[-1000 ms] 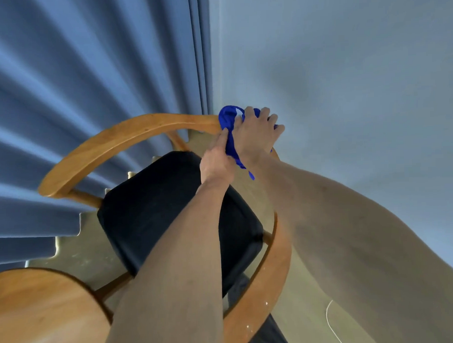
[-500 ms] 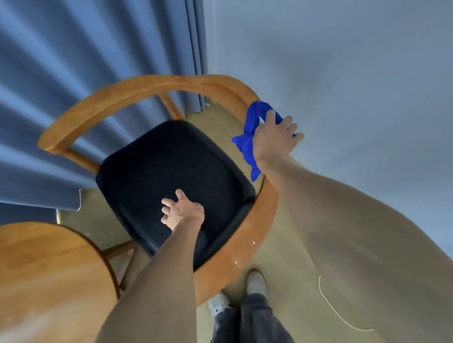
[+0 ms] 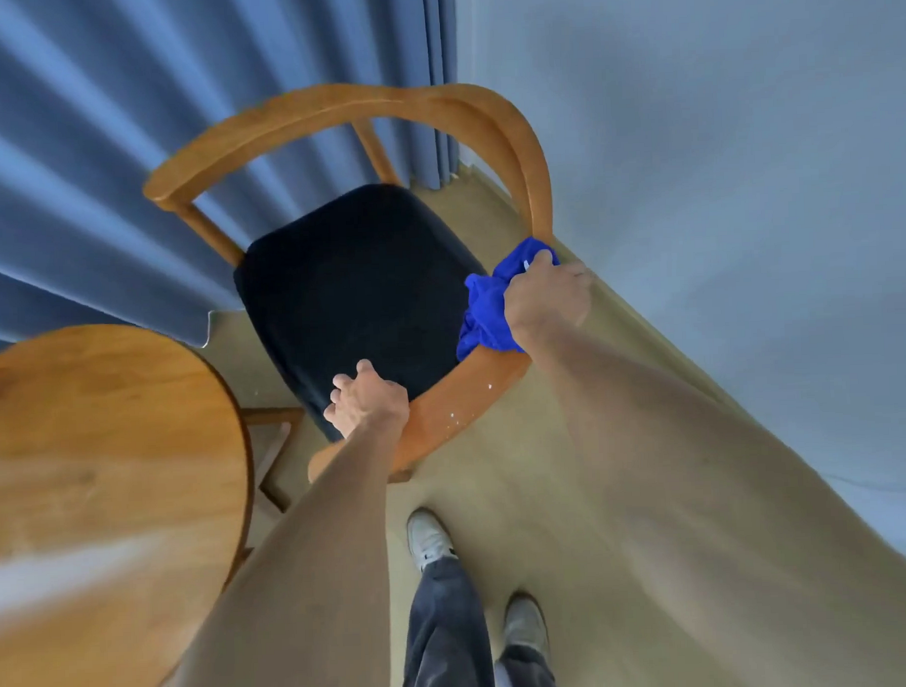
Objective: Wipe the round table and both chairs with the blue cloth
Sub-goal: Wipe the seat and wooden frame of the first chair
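A wooden chair (image 3: 330, 108) with a curved backrest and a black seat cushion (image 3: 356, 290) stands below me. My right hand (image 3: 547, 301) grips the bunched blue cloth (image 3: 488, 311) and presses it on the curved rail at the chair's right side. My left hand (image 3: 368, 400) grips the near end of that same rail, fingers curled over its inner edge by the cushion. The round wooden table (image 3: 100, 458) fills the lower left. A second chair is not in view.
Blue curtains (image 3: 99, 124) hang behind the chair and a pale wall (image 3: 716, 154) runs along the right. My legs and white shoes (image 3: 429, 542) stand on the beige floor just behind the chair. White specks dot the rail near my left hand.
My right hand slid the cloth along the rail from the far curve toward me. My left hand left the cloth, crossed the cushion and took hold of the rail's near end.
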